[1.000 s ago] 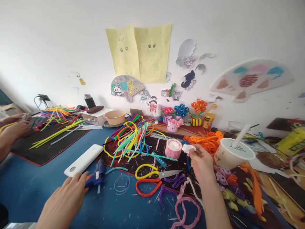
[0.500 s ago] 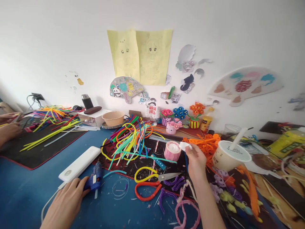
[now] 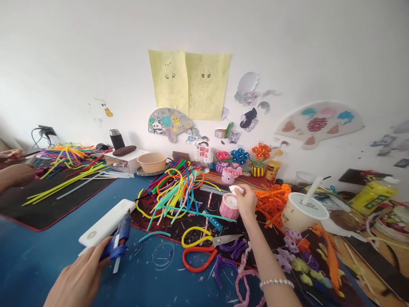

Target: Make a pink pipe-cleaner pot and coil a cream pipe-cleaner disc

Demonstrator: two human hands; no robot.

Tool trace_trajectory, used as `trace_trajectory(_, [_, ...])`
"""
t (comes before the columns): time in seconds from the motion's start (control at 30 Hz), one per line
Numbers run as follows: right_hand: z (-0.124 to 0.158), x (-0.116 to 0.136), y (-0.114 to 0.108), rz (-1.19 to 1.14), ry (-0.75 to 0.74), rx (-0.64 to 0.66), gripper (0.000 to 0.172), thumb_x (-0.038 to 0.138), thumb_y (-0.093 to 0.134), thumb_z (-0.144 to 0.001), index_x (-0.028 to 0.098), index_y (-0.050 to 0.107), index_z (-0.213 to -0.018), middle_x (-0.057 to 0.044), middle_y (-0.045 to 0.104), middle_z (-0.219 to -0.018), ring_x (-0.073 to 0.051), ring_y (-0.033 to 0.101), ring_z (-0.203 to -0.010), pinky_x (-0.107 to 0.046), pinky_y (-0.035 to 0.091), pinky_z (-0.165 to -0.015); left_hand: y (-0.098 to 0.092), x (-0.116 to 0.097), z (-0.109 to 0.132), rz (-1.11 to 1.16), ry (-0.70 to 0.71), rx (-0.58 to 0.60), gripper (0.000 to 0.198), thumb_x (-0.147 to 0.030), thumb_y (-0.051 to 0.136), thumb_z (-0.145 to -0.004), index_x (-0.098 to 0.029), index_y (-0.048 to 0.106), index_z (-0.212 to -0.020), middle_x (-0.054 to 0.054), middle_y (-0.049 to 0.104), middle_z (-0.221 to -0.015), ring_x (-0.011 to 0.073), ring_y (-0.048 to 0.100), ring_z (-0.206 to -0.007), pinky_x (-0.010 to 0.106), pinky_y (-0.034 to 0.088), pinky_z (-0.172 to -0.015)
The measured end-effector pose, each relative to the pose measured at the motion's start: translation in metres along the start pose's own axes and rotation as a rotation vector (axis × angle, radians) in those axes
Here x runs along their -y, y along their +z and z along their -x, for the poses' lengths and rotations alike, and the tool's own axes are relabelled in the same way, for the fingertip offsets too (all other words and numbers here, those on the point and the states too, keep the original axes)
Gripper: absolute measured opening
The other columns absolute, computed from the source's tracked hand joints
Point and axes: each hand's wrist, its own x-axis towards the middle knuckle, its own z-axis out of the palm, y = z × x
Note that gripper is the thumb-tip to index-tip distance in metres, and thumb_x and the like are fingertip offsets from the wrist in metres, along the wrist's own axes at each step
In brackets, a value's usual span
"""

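Observation:
At the lower left my left hand (image 3: 79,270) is closed around the handle of a blue glue gun (image 3: 120,236). A clear glue stick pokes out of its near end. My right hand (image 3: 246,201) pinches a white crumpled piece (image 3: 235,189), perhaps tissue, over the rim of a small pink pot (image 3: 228,209). The pot stands upright and has whitish filling inside. Scissors (image 3: 220,241) with one yellow and one red handle lie nearer me, below the pot.
Colourful pipe cleaners (image 3: 179,192) are heaped behind the scissors. A lidded paper cup (image 3: 297,213) with a straw stands right of my arm. A white power bank-like box (image 3: 107,221) lies beside the glue gun. Another person's hands (image 3: 19,175) work at far left.
My right hand has moved left with the white piece, from beside the pot to over its rim. The glue gun has shifted slightly left and towards me in my left hand.

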Motion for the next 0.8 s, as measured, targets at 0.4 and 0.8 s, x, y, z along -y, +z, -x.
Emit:
trace_trajectory(0.4, [0.001, -0.013, 0.006, 0.127, -0.098, 0.017, 0.031, 0.032, 0.060, -0.094, 0.016, 0.059, -0.121, -0.009, 0.063, -0.120, -0.022, 0.065, -0.100, -0.043, 0.056, -0.084, 0.004, 0.004, 0.010, 0.028, 0.007, 0.014, 0.047, -0.032, 0.030, -0.091, -0.017, 0.061, -0.123, 0.015, 0.076, -0.107, 0.0358, 0.073, -0.092, 0.051, 0.052, -0.083])
trace_trajectory(0.8, [0.000, -0.009, 0.000, 0.187, -0.277, 0.024, 0.028, 0.032, 0.060, -0.094, 0.016, 0.060, -0.118, -0.008, 0.064, -0.116, -0.022, 0.065, -0.098, -0.042, 0.056, -0.083, 0.013, 0.011, 0.015, 0.023, 0.015, 0.021, 0.049, -0.034, 0.033, -0.091, -0.013, 0.061, -0.126, 0.014, 0.075, -0.111, 0.0335, 0.071, -0.099, 0.050, 0.049, -0.088])
